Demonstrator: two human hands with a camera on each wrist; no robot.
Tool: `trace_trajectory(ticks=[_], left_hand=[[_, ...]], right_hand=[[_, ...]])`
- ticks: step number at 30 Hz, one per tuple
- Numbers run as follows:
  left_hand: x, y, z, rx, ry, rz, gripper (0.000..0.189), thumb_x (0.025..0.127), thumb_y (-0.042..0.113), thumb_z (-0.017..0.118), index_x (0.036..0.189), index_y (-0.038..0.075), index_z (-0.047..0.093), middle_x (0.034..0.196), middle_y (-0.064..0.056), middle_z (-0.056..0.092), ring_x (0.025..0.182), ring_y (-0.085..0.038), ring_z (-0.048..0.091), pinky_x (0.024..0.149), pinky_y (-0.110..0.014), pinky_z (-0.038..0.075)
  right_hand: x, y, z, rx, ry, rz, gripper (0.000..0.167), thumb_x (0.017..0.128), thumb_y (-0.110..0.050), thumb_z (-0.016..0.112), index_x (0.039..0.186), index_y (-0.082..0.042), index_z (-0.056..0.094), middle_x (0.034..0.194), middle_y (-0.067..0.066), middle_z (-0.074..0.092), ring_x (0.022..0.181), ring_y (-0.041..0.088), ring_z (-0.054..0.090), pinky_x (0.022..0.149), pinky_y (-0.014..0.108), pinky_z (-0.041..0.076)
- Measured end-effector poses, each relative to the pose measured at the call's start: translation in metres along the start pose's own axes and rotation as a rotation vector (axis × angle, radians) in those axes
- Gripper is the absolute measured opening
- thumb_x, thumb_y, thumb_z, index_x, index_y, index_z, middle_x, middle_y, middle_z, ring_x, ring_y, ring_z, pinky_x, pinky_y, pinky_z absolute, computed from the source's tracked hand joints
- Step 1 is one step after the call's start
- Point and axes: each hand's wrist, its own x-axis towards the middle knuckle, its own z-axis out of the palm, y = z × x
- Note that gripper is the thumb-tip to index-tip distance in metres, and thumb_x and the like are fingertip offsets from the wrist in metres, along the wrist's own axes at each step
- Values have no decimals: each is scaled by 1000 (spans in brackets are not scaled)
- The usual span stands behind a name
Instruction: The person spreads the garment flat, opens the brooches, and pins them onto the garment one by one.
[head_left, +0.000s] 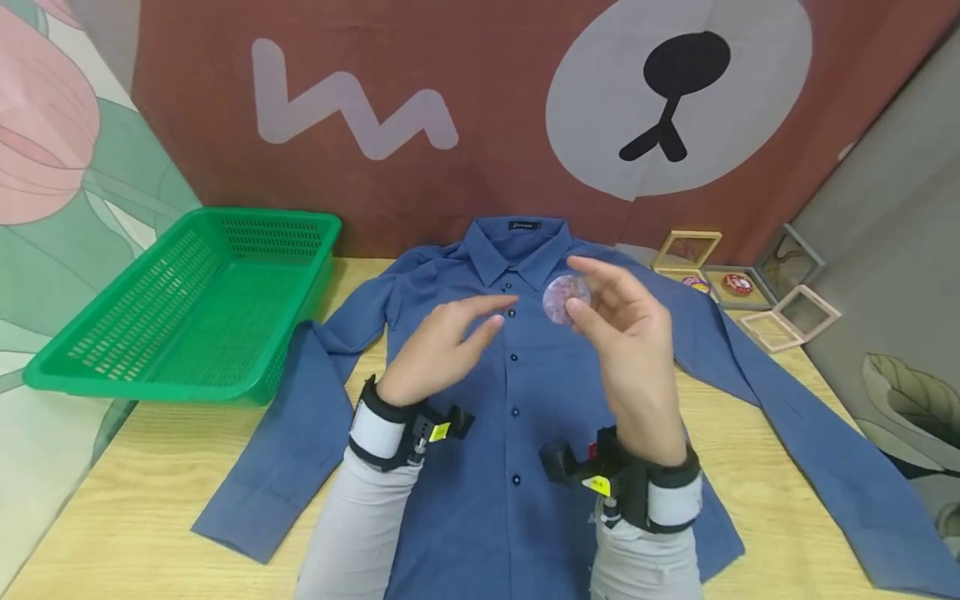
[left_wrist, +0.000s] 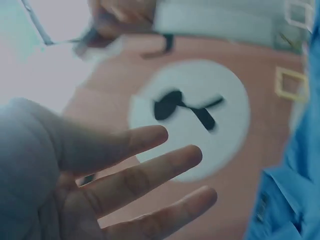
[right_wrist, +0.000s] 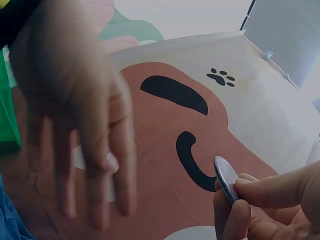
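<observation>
Over the upper part of a blue button-up shirt (head_left: 465,367), my right hand (head_left: 626,325) pinches a round badge (head_left: 566,300) between thumb and fingers. The badge is pale with a mottled pink face, and the right wrist view shows the disc (right_wrist: 226,177) nearly edge-on, thin and flat. My left hand (head_left: 446,342) hovers left of it near the shirt's button line, holding nothing. Its fingers (left_wrist: 145,180) are extended and spread in the left wrist view. The shirt lies front up, buttoned, collar at the far side and sleeves spread out.
A green plastic basket (head_left: 247,292) stands at the left, beside one sleeve. At the back right are small open frame-like cases (head_left: 798,317), with a red round badge (head_left: 738,284) and another round piece (head_left: 696,284) in them. A brown bear-print cloth (head_left: 480,183) hangs behind the table.
</observation>
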Motion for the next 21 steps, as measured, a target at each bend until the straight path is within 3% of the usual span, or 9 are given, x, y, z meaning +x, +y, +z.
trace_trajectory(ticks=[3,8,11,16,21], left_hand=[[-8,19,-2,-35,63,69,34,105,10,45,135,9,62,133,-5,65,118,-17,64,90,-34,54],[-15,40,1,-83,147,92,29,104,19,53,127,8,66,115,-4,72,93,-15,67,70,-27,55],[-15,45,3,-110,223,94,24,102,23,57,116,9,70,98,-2,73,80,-12,63,60,-26,52],[-13,47,5,-155,346,110,15,98,20,64,101,8,73,83,-2,72,77,-7,63,61,-26,52],[-13,48,6,-172,379,107,14,94,20,70,97,7,74,81,-2,73,76,-8,65,62,-26,53]], right_hand=[[0,-1,3,6,-12,-10,34,92,8,61,124,-2,66,91,0,64,76,15,55,68,22,52],[-3,-2,5,-11,-29,-9,34,92,7,62,124,-2,66,92,-1,65,76,15,56,69,22,52],[-5,-4,6,-26,-48,6,34,93,6,62,126,-3,65,96,-2,67,78,15,57,70,22,53],[-7,-6,8,-42,-81,11,35,94,4,63,128,-3,64,98,-2,69,81,15,59,71,22,54],[-9,-7,8,-62,-105,1,35,94,3,63,128,-2,64,101,-1,68,84,17,60,72,22,54]])
